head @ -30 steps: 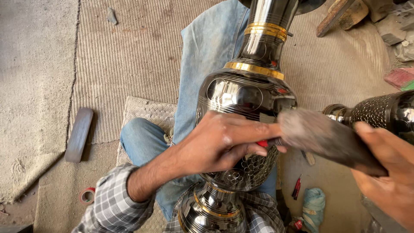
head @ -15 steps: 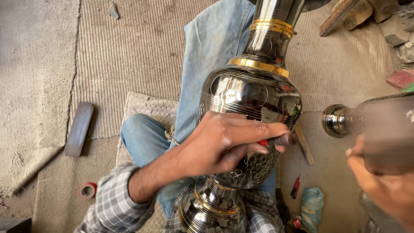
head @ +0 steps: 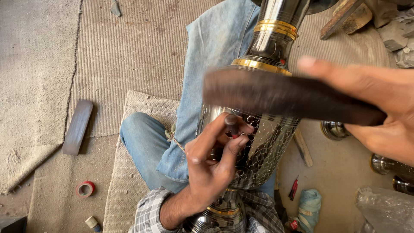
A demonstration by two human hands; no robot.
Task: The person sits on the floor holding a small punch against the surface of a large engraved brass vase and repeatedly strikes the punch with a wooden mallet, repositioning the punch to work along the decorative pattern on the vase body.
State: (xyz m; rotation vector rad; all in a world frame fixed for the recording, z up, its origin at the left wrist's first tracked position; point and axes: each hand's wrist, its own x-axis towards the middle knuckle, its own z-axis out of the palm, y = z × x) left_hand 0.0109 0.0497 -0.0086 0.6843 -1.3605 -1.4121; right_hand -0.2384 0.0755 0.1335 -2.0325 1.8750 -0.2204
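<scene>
A tall polished dark metal vase [head: 269, 39] with gold bands lies across my lap, its belly covered in small engraved scale marks. My left hand [head: 215, 166] pinches a short punch [head: 233, 125] with a red band, its tip set against the vase's belly. My right hand [head: 379, 108] grips a dark wooden mallet [head: 280, 95], blurred and raised above the punch, across the vase's shoulder. My legs in blue jeans [head: 207, 73] lie under the vase.
A woven mat [head: 129, 47] covers the floor. A flat dark bar [head: 77, 127], a red tape roll [head: 85, 188] and a small bottle [head: 92, 223] lie at the left. More metal pieces [head: 384, 164], a red pen [head: 294, 188], a blue cloth [head: 308, 207] and plastic wrap [head: 384, 207] sit at the right.
The mallet has swung from the right side up and over the vase. My left hand has turned, fingers now pinching the punch upright rather than lying flat across the belly.
</scene>
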